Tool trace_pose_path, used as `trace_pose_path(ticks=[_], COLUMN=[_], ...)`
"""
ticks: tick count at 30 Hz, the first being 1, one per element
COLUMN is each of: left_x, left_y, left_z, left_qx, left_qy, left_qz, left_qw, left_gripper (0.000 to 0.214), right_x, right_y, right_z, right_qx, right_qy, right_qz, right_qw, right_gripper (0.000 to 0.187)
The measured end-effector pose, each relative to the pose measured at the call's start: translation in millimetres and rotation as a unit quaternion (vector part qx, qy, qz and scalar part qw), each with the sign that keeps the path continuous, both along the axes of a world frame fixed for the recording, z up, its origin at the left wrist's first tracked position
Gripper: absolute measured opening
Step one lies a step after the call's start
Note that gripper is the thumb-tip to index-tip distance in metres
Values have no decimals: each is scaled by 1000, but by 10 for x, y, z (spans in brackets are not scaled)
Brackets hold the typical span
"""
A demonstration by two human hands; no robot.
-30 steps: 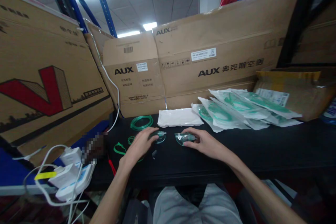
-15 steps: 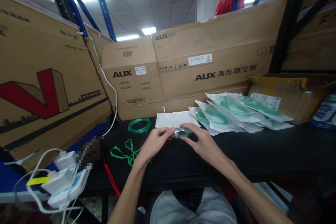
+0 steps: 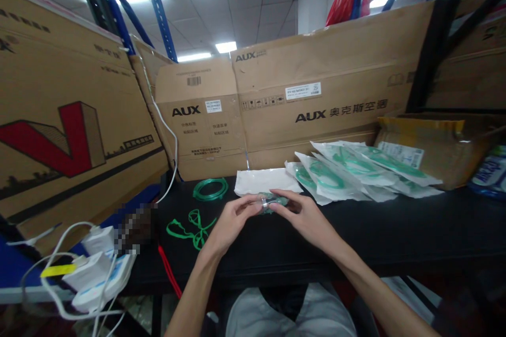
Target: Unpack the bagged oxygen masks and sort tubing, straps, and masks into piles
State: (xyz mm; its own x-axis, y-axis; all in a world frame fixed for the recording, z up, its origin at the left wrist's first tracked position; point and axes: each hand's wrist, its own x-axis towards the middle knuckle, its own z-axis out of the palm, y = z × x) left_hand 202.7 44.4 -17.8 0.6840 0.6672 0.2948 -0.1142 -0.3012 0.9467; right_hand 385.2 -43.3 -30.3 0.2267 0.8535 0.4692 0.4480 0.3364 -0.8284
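Both my hands hold a small clear and green plastic mask part just above the black table. My left hand pinches its left end with thumb and fingers. My right hand curls round its right side. A coil of green tubing lies behind my left hand. A green elastic strap lies to its left on the table. An empty white pouch lies flat just beyond my hands.
Several sealed pouches with green tubing are piled at the right back. Big AUX cardboard boxes wall in the table's back and left. A brown open carton stands at right. White chargers and cables hang at left.
A second ago my hands lay apart on the table on two separate pieces. They have since lifted and come together, and both now hold one piece between them.
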Motion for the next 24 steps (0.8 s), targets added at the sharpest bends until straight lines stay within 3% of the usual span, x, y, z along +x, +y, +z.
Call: trace_pose_path(ticks=[8,13,17,21,24], left_x=[37,49,40,72,94], left_y=[-9,-68,-100,-159,-211], left_z=[-86,-57,-20,-2,12], left_qx=[66,80,90,97,163], left_qy=[22,35,46,-1,27], left_qz=[12,28,34,104,126], left_qw=[998,996,994,990,978], left_gripper=[33,29,28,24,21], right_x=[21,-73,-108,-94,-90], right_y=[-12,-65,-91,-62,-41], right_z=[7,35,49,35,17], right_qx=[-17,-5,9,17,21], right_qy=[45,35,13,11,16], right_qz=[40,48,29,-7,-41], right_qw=[998,998,999,1000,999], right_gripper=[37,32,28,29,31])
